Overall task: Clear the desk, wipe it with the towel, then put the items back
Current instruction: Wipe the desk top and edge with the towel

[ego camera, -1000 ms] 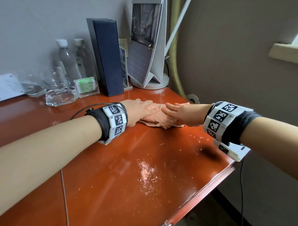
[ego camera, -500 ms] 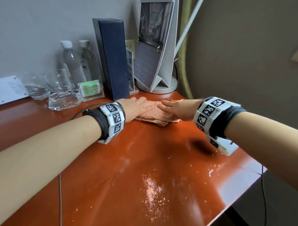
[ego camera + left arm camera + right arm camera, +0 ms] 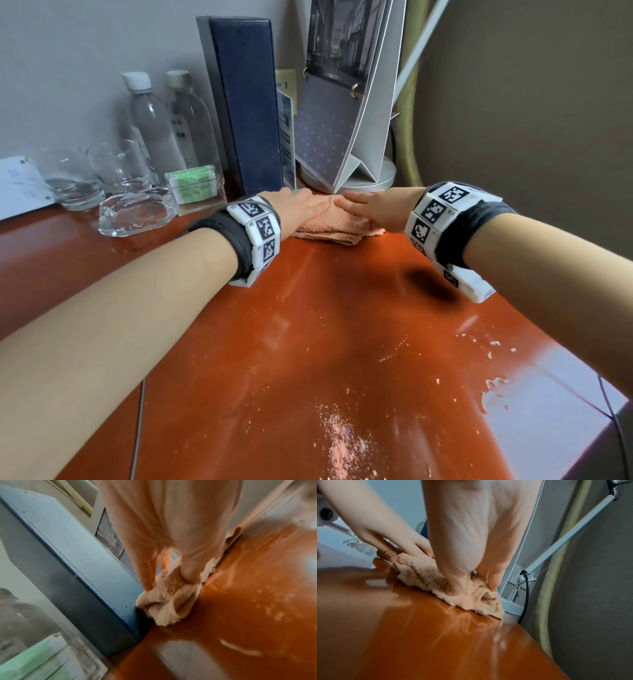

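Glossy red-brown wood forms the desk [image 3: 308,342] top, which reflects light and carries pale crumbs and flecks toward its near and right edges. A peach towel [image 3: 337,224], folded and bunched into a soft looped roll, lies at the far end of the desk. The left hand [image 3: 301,210] presses down on the left part of the towel with nearly straight fingers; in the left wrist view the fingertips [image 3: 147,582] sink into the pile. The right hand [image 3: 373,209] presses on the right part in the same flat manner, thumb and fingers pushed into the cloth. The two sets of fingertips almost meet over the middle of the towel.

Obstructions stand close behind the towel. A tall dark blue box [image 3: 248,102], leather-grained with stitched edges, stands upright just beside the left end of the towel; whether they touch cannot be told. A small card stand [image 3: 286,137] is wedged to the right of the box. A folded grey calendar [image 3: 342,102] stands on a round metal lamp base [image 3: 376,176] directly behind the towel.

Further left along the wall stand two clear plastic bottles [image 3: 150,120], two drinking glasses [image 3: 116,164], a thick glass ashtray [image 3: 133,212], a clear holder of green packets [image 3: 195,185] and a white card [image 3: 20,185]. A pale green hose [image 3: 556,574] and a slanted metal lamp arm [image 3: 570,534] run up the right wall.
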`<move>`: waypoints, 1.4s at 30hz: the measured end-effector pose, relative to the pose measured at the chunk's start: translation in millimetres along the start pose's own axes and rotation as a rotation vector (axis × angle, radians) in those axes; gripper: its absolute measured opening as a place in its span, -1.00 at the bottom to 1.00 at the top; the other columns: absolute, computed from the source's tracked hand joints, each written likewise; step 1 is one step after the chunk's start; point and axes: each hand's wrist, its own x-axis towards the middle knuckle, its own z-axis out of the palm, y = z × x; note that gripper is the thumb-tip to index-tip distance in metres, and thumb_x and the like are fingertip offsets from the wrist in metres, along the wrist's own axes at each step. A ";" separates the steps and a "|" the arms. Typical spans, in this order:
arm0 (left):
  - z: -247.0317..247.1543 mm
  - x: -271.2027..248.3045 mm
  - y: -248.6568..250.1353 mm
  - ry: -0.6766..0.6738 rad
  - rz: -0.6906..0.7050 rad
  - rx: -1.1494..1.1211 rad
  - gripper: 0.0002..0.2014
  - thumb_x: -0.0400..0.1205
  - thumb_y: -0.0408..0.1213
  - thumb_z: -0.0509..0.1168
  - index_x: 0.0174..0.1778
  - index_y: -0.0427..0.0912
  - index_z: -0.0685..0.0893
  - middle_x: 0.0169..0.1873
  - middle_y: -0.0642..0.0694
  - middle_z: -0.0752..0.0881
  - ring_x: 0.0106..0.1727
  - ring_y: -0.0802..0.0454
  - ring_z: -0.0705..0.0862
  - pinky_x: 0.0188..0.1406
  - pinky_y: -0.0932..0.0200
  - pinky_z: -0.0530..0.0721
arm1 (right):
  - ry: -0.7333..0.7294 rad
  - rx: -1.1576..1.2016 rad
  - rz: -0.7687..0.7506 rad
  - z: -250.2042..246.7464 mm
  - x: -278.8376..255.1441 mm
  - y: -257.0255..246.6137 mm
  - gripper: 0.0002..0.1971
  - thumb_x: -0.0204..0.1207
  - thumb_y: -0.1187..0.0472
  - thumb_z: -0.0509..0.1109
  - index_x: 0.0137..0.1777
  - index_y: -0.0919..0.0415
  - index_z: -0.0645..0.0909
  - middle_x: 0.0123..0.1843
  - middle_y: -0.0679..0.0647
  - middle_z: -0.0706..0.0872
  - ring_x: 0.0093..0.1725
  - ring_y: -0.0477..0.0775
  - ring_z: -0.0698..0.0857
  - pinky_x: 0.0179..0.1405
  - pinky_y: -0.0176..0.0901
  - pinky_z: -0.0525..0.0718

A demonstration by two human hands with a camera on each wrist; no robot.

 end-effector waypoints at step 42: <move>-17.6 -78.5 19.5 -0.009 0.140 -0.216 -0.26 0.63 -0.32 0.21 0.62 0.25 -0.02 0.60 0.07 0.22 0.40 -0.07 0.36 0.14 0.27 0.35 | -0.085 -0.013 -0.055 -6.5 -70.4 -37.3 -0.17 0.58 0.47 0.17 0.66 0.07 -0.28 0.70 0.14 -0.07 0.56 0.28 0.33 0.42 0.13 0.49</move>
